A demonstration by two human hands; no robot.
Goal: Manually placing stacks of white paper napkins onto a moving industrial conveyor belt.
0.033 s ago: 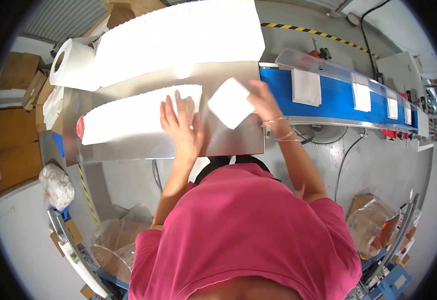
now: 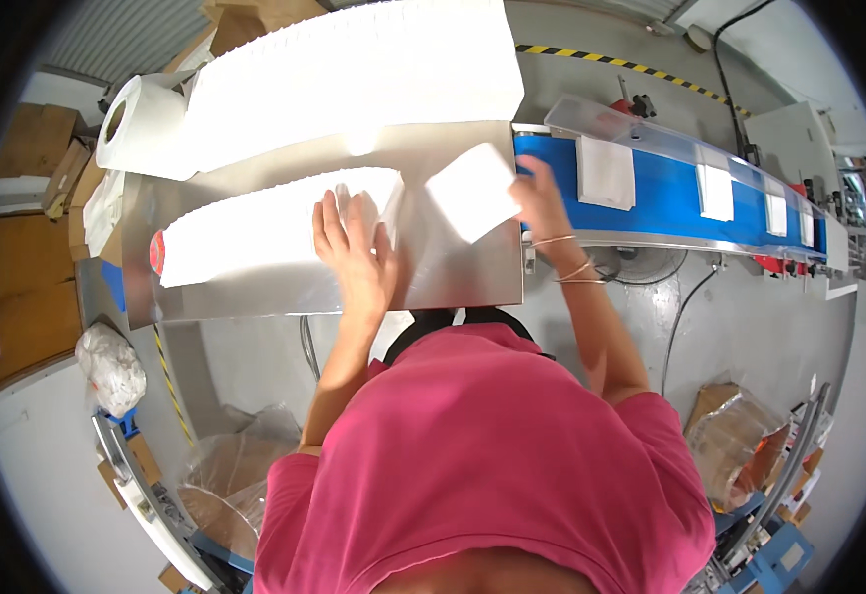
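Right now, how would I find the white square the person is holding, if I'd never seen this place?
Find the shiny metal table next to the blue conveyor belt. At the table's right end, the right hand holds a folded white square by its edge. Unlike the white pieces lying flat on the belt, this one is tilted and gripped by fingers.

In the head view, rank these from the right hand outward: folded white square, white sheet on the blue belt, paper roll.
1. Folded white square, held at the right hand.
2. White sheet on the blue belt, just right.
3. Paper roll, far left.
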